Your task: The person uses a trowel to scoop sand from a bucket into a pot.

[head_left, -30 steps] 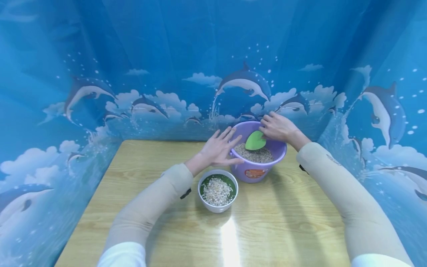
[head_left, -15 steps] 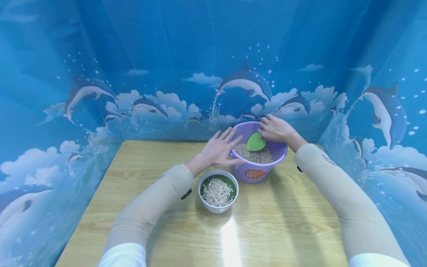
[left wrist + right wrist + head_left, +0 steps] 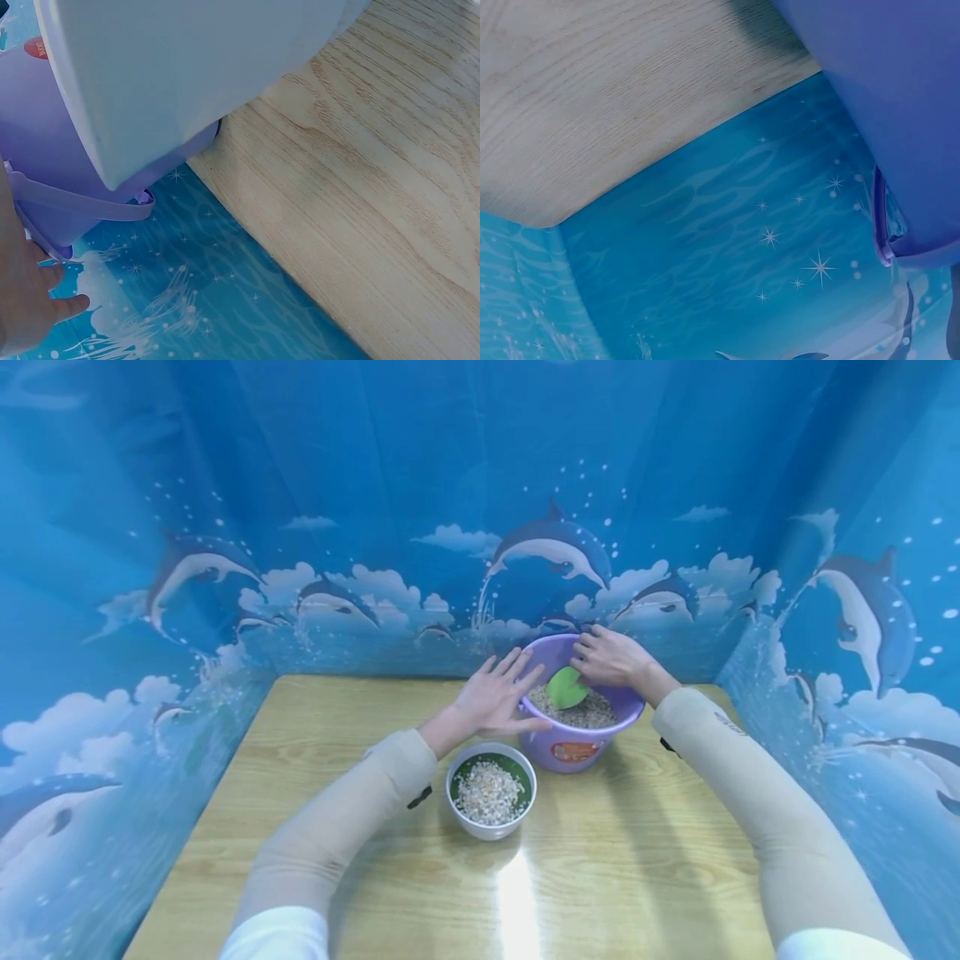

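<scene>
A purple bucket (image 3: 536,747) stands at the back of the table, holding pale gravel (image 3: 596,712). My right hand (image 3: 613,658) reaches over its far right rim and grips a green shovel (image 3: 567,687). The blade meets the gravel; the curled fingers hide the handle. On the bucket's left rim rests my left hand (image 3: 497,700), its fingers spread. Nearer to me sits a white bowl (image 3: 486,832) with a green inside, filled with whitish pebbles (image 3: 491,793). In the left wrist view, the bowl (image 3: 172,67) blocks part of the bucket (image 3: 45,127).
The bucket's handle (image 3: 82,202) hangs down outside its wall. A wood-grain table (image 3: 300,777) bears bucket and bowl. Blue dolphin-print curtains (image 3: 420,485) enclose its back and sides.
My right hand has shifted slightly left and toward me, carrying the shovel left and lower across the gravel. The left hand, bucket and bowl have stayed in place.
</scene>
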A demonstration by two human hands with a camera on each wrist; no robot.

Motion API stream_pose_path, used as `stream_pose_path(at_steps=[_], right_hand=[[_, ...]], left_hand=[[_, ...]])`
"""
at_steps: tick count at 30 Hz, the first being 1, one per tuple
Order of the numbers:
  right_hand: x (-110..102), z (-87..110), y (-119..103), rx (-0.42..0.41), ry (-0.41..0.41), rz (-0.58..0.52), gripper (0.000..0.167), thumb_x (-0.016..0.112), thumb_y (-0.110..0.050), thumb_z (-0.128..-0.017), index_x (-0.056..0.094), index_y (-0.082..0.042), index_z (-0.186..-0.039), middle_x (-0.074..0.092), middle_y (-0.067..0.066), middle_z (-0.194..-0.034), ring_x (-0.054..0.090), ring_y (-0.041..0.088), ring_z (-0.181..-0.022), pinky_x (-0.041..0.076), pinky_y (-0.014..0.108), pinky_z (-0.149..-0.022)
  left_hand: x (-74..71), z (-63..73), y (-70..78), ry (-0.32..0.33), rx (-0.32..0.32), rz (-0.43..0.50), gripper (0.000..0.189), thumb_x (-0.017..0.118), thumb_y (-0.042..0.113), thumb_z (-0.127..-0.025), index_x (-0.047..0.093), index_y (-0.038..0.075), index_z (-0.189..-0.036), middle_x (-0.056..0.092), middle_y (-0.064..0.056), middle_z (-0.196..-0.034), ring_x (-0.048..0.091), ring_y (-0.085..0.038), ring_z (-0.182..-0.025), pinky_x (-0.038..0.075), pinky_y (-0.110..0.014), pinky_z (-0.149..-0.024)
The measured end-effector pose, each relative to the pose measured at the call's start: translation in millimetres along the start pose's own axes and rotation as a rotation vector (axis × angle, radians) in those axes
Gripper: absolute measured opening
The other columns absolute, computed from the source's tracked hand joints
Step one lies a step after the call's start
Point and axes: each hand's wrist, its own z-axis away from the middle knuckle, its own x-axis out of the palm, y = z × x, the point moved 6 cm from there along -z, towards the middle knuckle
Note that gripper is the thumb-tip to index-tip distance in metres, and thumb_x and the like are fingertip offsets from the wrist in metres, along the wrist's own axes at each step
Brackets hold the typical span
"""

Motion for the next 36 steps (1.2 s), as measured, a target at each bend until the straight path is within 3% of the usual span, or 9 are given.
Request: stream_pose_path(at_steps=[11, 22, 36], right_hand=[[1, -0.2, -2, 0.009, -0.002, -0.032, 0.047, 0.068, -0.057, -0.096, 0.076, -0.013, -0.11, 0.078, 0.011, -0.113, 0.07, 0.031, -0.111, 0.057, 0.049, -0.101], [2, -3.5, -13, -0.001, -0.006, -0.097, 0.045, 0.068, -0.056, -0.097, 0.074, -0.012, -0.106, 0.076, 0.008, -0.104, 0.069, 0.028, -0.1, 0.058, 0.045, -0.091], [-1, -2.0, -21, -0.026, 0.073, -0.125, 0.043, 0.071, -0.054, -0.096, 0.073, -0.011, -0.097, 0.076, 0.007, -0.096, 0.07, 0.027, -0.095, 0.058, 0.045, -0.093]], left_hand=[[1.0, 0.2, -0.5, 0.007, 0.0, 0.006, 0.102, 0.04, 0.084, -0.095, 0.022, 0.017, -0.17, 0.007, -0.014, -0.179, 0.015, -0.036, -0.167, 0.025, -0.059, -0.134], [1.0, 0.9, -0.5, 0.001, -0.008, 0.005, 0.103, 0.039, 0.085, -0.095, 0.02, 0.017, -0.17, 0.004, -0.014, -0.18, 0.013, -0.035, -0.167, 0.026, -0.059, -0.134], [1.2, 0.4, 0.6, 0.006, -0.009, 0.006, 0.102, 0.04, 0.085, -0.095, 0.02, 0.018, -0.17, 0.005, -0.013, -0.179, 0.012, -0.035, -0.167, 0.022, -0.057, -0.135]])
